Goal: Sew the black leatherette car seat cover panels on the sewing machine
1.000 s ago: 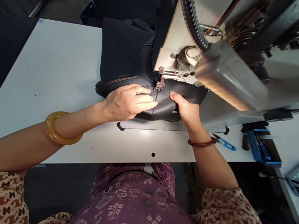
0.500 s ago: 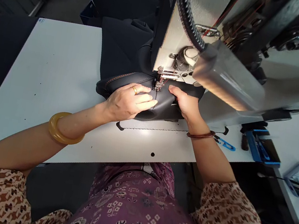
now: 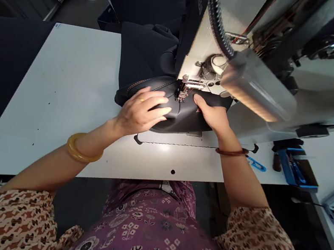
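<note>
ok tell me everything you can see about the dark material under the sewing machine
The dark material is near-black, smooth and leather-like near the needle, duller toward the back. A curved panel carries reddish and pale stitching, and a seam runs from the presser foot toward the person. It lies bunched on the white table, under the foot. The left hand rests spread on it; the right hand has its thumb on top, fingers hidden.

brown-patterned sleeves (image 3: 14,219), purple floral garment (image 3: 141,237), yellow bangle (image 3: 75,153)
</note>
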